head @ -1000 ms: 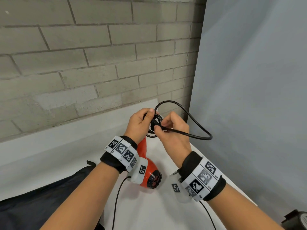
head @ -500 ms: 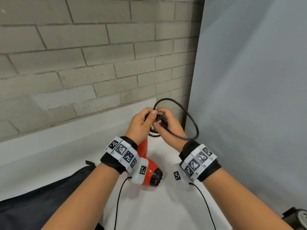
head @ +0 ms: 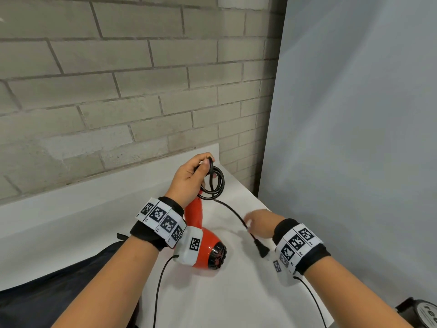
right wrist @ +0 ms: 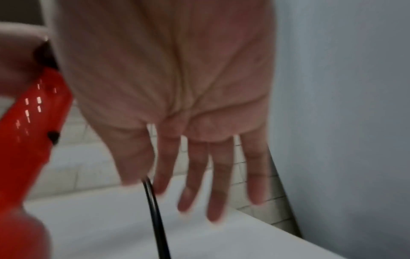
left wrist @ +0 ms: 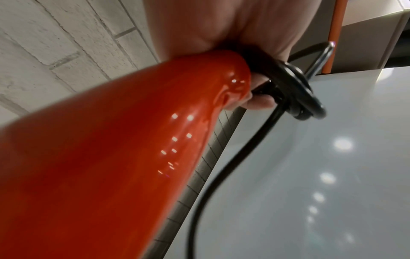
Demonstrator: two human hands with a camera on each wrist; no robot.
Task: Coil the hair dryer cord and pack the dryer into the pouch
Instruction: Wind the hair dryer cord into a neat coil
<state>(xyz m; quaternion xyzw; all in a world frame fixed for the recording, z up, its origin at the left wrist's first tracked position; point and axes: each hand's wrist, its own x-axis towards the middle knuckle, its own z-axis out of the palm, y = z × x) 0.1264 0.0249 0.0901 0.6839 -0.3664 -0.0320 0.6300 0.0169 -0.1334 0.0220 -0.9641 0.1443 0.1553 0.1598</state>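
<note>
My left hand (head: 205, 168) is raised over the white table (head: 236, 292) and grips the coiled black cord (head: 216, 183) together with the end of the red hair dryer's handle (head: 195, 214). The dryer body (head: 208, 250) hangs below my left wrist. In the left wrist view the coil (left wrist: 297, 91) sits against my curled fingers (left wrist: 259, 102), beside the red handle (left wrist: 111, 157). The cord's free tail runs down to the plug (head: 262, 250). My right hand (head: 250, 223) pinches that tail just above the plug; thumb and forefinger meet on the cord (right wrist: 157, 219), the other fingers straight. The dark pouch (head: 47, 292) lies at lower left.
A grey brick wall (head: 118, 91) stands behind the table and a plain grey panel (head: 354, 138) closes the right side. The table's right edge runs close to my right arm. A black round object (head: 423, 313) sits beyond that edge at the bottom right.
My right hand has left the coil and slid down the cord toward me, to just above the plug. The wide loop is gone, gathered into the coil in my left hand.
</note>
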